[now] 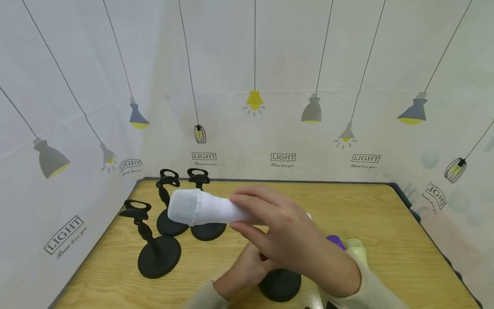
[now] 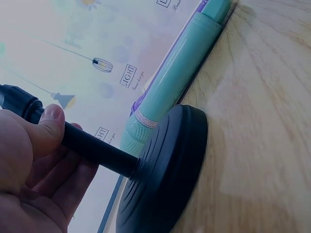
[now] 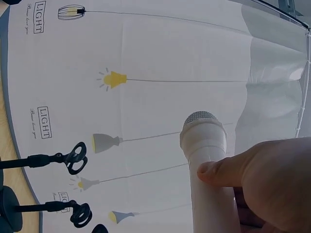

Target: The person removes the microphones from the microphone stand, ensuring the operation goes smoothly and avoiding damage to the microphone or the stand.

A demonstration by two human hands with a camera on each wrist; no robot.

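My right hand (image 1: 285, 227) grips a white microphone (image 1: 212, 209) by its handle, its mesh head pointing left in the head view. In the right wrist view the thumb lies along the white body below the silver mesh. Lower down, my left hand (image 1: 247, 268) holds the pole of a black microphone stand (image 2: 97, 150), thumb on one side and fingers on the other. The round base (image 1: 281, 285) of that stand is at the table. The top of this stand is hidden behind my right hand in the head view.
Three more black microphone stands (image 1: 159, 257) with clip tops stand at the table's left. To the right lie a pale yellow microphone (image 1: 356, 250) and a purple object (image 1: 335, 241). A teal microphone (image 2: 175, 68) lies beside the held stand's base. A lamp-printed curtain (image 1: 231, 64) encloses the table.
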